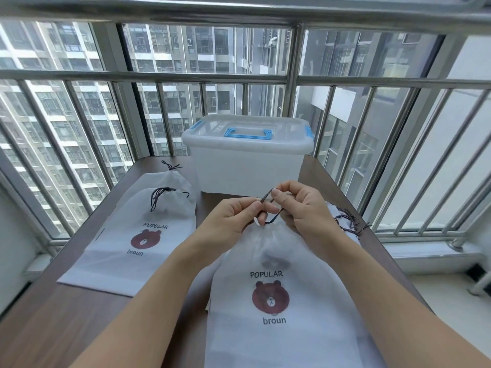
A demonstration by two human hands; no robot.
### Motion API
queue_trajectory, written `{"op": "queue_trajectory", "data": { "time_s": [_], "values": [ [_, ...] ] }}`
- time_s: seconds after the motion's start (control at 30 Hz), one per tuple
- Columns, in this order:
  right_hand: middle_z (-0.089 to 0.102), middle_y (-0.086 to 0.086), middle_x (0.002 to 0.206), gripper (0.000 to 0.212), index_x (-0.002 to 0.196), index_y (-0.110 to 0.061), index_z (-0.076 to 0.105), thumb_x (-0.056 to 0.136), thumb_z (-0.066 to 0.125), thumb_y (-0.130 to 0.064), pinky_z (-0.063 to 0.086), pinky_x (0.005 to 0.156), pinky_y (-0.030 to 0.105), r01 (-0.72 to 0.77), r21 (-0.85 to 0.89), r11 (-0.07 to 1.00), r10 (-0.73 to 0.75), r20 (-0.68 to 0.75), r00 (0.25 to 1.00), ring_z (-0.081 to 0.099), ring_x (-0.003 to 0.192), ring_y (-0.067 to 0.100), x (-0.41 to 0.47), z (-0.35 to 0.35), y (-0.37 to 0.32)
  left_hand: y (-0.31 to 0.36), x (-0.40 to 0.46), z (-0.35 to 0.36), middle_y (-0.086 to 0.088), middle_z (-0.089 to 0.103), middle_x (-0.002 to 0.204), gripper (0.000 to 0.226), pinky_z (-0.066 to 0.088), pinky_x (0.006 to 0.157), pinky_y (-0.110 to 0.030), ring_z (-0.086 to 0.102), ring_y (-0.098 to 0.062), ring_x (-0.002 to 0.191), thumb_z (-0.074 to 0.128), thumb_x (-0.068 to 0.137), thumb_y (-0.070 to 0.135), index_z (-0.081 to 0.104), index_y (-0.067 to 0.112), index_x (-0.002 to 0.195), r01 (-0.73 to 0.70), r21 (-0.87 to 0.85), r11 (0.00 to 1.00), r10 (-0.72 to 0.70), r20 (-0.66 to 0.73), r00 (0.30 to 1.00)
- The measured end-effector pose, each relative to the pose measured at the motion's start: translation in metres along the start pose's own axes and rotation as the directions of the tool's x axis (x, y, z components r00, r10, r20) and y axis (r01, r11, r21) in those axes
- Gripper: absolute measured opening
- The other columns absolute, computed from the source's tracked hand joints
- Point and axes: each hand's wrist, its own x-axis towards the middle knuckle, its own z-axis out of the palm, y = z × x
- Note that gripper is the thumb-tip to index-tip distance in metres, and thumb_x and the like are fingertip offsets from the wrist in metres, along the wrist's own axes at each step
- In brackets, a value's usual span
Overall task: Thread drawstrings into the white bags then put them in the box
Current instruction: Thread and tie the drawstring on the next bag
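On the brown table [66, 314], close to the person, lies a white bag [287, 301] printed with a bear and the words POPULAR and broun. Above its gathered top both hands work on a dark drawstring [268, 205]: the left hand [233, 216] pinches it between thumb and forefinger, and the right hand [303, 205] pinches its loop with curled fingers. To the left lie two more white bags [148, 235], one partly over the other, each with its cord tied at the top. A bundle of loose drawstrings [348, 221] rests just beside the right hand. Behind the hands stands the translucent box [247, 160], its lid with blue handle closed, in front of the metal railing [239, 79].
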Motion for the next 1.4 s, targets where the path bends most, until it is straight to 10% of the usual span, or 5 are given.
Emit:
{"op": "queue_trajectory", "data": {
  "time_s": [1.0, 1.23, 1.4],
  "values": [
    [0.013, -0.002, 0.062, 0.031, 0.064, -0.022, 0.043, 0.095, 0.041, -0.020, 0.002, 0.043, 0.025, -0.321, 0.102, 0.942, 0.318, 0.042, 0.947, 0.009, 0.044, 0.007, 0.004, 0.001, -0.002, -0.003, -0.001, 0.002, 0.003, 0.071, 0.082, 0.019, 0.043, 0.088, -0.016, 0.066, -0.003, 0.094, 0.058, 0.097, 0.009, 0.074, -0.002, 0.098, 0.031, -0.012, 0.999, -0.032, -0.061, 0.998],
    [0.005, 0.004, 0.073, 0.033, 0.063, -0.021, 0.044, 0.096, 0.043, -0.021, 0.002, 0.043, 0.025, -0.303, 0.143, 0.942, 0.301, 0.039, 0.953, 0.009, 0.045, 0.008, 0.004, 0.000, 0.001, -0.001, 0.000, 0.003, -0.002, 0.070, 0.074, 0.021, 0.046, 0.076, -0.014, 0.061, -0.009, 0.077, 0.060, 0.095, 0.009, 0.066, 0.012, 0.115, 0.053, -0.123, 0.991, -0.065, -0.092, 0.994],
    [0.007, 0.000, 0.070, 0.035, 0.061, -0.022, 0.047, 0.096, 0.045, -0.024, 0.000, 0.045, 0.025, -0.349, 0.202, 0.915, 0.345, 0.055, 0.937, 0.003, 0.051, 0.011, 0.003, 0.001, 0.000, 0.001, -0.002, 0.005, -0.005, 0.072, 0.075, 0.004, 0.043, 0.067, -0.010, 0.060, -0.006, 0.068, 0.060, 0.096, 0.010, 0.061, 0.008, 0.093, 0.063, -0.111, 0.992, -0.076, -0.112, 0.991]
  ]
}}
